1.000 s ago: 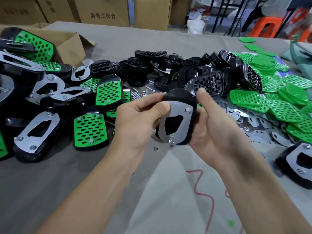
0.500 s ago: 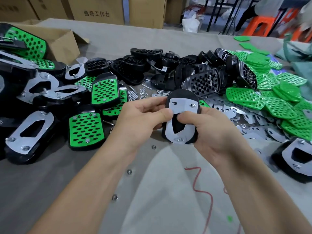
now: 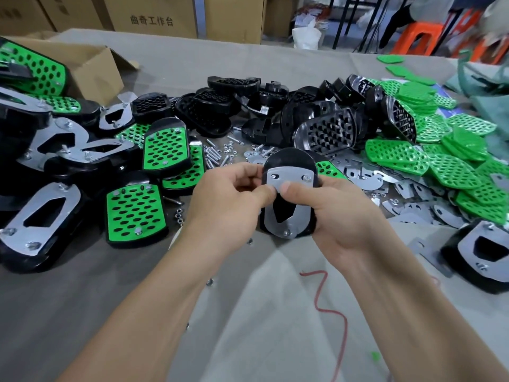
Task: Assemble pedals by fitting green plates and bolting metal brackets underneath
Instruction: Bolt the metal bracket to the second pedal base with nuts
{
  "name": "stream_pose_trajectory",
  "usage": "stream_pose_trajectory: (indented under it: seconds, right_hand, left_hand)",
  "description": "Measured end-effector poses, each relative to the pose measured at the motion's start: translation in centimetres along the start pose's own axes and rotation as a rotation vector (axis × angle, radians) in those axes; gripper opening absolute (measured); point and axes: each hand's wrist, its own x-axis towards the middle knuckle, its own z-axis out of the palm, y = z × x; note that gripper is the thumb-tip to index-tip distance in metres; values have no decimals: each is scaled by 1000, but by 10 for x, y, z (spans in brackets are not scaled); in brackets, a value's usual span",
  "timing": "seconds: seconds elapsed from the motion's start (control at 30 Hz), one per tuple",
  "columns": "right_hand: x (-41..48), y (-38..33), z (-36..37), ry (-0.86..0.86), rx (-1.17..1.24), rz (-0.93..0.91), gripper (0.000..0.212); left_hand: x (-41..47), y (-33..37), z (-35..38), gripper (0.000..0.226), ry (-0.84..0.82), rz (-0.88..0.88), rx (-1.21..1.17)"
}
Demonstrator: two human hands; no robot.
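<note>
fingers (image 3: 234,175): left hand (image 3: 228,201) and right hand (image 3: 340,216) both grip the pedal (image 3: 289,161), thumbs on its bracket (image 3: 291,176)
pedal: bracket side facing the camera
right: pile of green plates (image 3: 451,172)

Bright, even indoor light; soft shadows, blurred top-right corner, wide-angle edge distortion.

My two bare forearms come in from the bottom edge and converge at mid-frame. My left hand (image 3: 228,199) has its fingers curled, with the thumb and forefinger pinching the left edge of the pedal (image 3: 289,161). My right hand (image 3: 341,213) wraps the pedal's right side, fingers behind it and thumb laid across its face. The thumb tips nearly touch.
</note>
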Motion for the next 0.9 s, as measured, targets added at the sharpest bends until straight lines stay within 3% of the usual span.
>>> stream_pose_trajectory:
  seconds: [0.13,0.23,0.47,0.53,0.6,0.7,0.77,0.9]
  right_hand:
    - [0,-3,0,-16,31,51,23]
    - [-1,-6,-3,-69,66,87,27]
    - [-7,-7,3,38,-57,-77,16]
    - [-8,-7,9,51,-82,-155,12]
    - [-9,-6,13,67,-121,-244,21]
    - [-9,-5,13,66,-395,-353,6]
    - [-10,-9,8,-15,-686,-374,20]
    - [-17,-17,5,-108,-786,-243,18]
  left_hand:
    - [-5,4,0,25,39,47,76]
    - [-3,3,-1,23,2,58,-31]
    - [0,4,-8,16,-127,-73,-160]
    - [2,8,-12,19,-139,-174,-305]
    - [5,14,-17,24,-110,-243,-468]
    - [10,16,-26,27,32,-294,-564]
    - [12,13,-32,27,91,-306,-546]
    - [16,11,-41,23,153,-280,-539]
